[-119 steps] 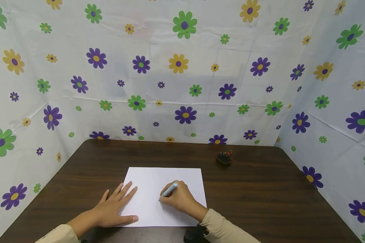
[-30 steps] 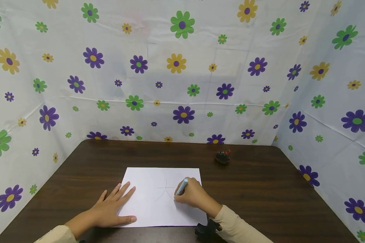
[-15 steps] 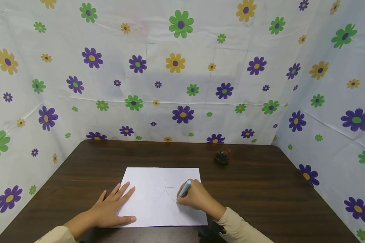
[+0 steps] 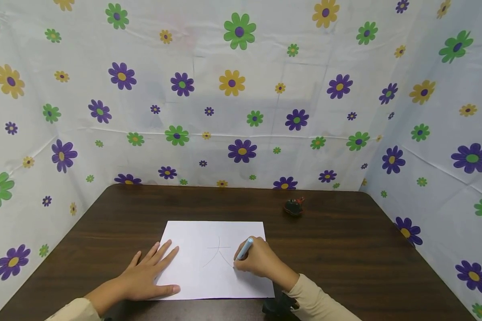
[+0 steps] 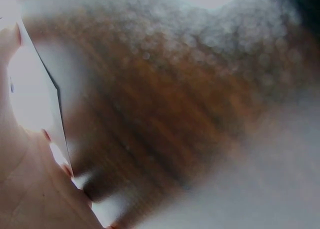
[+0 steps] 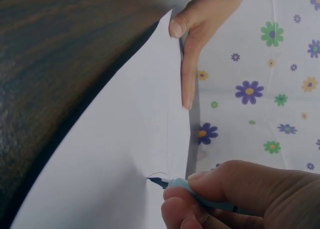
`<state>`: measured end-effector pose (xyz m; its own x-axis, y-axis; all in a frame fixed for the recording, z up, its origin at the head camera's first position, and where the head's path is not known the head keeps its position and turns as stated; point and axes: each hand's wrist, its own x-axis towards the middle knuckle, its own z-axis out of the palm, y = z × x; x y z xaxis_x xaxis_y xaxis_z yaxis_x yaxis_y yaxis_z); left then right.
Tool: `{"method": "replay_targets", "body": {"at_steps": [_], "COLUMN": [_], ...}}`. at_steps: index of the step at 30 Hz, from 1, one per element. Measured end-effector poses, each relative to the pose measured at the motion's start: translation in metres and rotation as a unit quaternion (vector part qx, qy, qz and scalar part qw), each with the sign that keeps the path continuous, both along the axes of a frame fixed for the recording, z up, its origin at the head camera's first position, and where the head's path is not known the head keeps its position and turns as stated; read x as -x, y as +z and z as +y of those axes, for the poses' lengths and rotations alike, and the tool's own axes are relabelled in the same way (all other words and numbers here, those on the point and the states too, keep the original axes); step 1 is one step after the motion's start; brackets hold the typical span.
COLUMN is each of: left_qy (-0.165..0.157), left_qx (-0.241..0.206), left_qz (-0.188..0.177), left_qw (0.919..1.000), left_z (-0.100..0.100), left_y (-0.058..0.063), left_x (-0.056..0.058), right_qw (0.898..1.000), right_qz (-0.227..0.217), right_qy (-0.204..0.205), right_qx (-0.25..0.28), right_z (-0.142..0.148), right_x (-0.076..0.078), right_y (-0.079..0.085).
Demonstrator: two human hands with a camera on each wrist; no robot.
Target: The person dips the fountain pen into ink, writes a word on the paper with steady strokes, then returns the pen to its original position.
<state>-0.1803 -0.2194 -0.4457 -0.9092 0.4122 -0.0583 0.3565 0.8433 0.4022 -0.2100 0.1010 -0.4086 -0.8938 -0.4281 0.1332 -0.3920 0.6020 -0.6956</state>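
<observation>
A sheet of white paper (image 4: 197, 281) lies on the dark wooden table, bearing thin drawn lines: a short crossbar, an upright stroke and two strokes slanting apart below. My left hand (image 4: 146, 276) rests with spread, straight fingers on the paper's left side. My right hand (image 4: 259, 258) pinches a light blue pen (image 4: 244, 249) over the right half of the sheet. In the right wrist view the dark tip of the pen (image 6: 202, 196) meets the paper at the end of a line. The left wrist view shows part of the palm (image 5: 30, 184) and the paper's edge, mostly blurred.
A small dark, glossy object with a red part (image 4: 294, 207) sits on the table (image 4: 337, 249) toward the back right. A white cloth with printed flowers (image 4: 201, 98) hangs behind and at both sides. A black thing (image 4: 277, 305) shows under the right wrist.
The right hand has moved rightward with the pen, and two slanting strokes now show below the crossbar. Over the last half second it is nearly still. The left hand has stayed on the paper.
</observation>
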Motion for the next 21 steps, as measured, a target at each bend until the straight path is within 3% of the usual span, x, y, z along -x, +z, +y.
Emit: {"method": "replay_targets", "body": {"at_steps": [4,12,16,21], "left_qy": [0.006,-0.004,-0.005,-0.003], "left_qx": [0.003,0.004,0.005,0.002], "left_qz": [0.012,-0.005,-0.012,-0.001], "left_qw": [0.9999,1.0,0.9999,1.0], "left_z": [-0.002,0.002,0.002,-0.001], "left_y": [-0.006,0.005,0.006,-0.001], "left_x": [0.002,-0.003,-0.003,0.0], "right_qw": [1.0,1.0,0.999,0.994], "right_qz": [0.0,0.006,0.019,0.035], "right_qy": [-0.002,0.013,0.015,-0.008], "right_qx": [0.002,0.012,0.044,0.1], "right_z": [0.0,0.002,0.004,0.01], "right_x": [0.0,0.001,0.005,0.014], "right_y": [0.0,-0.001,0.004,0.016]}}
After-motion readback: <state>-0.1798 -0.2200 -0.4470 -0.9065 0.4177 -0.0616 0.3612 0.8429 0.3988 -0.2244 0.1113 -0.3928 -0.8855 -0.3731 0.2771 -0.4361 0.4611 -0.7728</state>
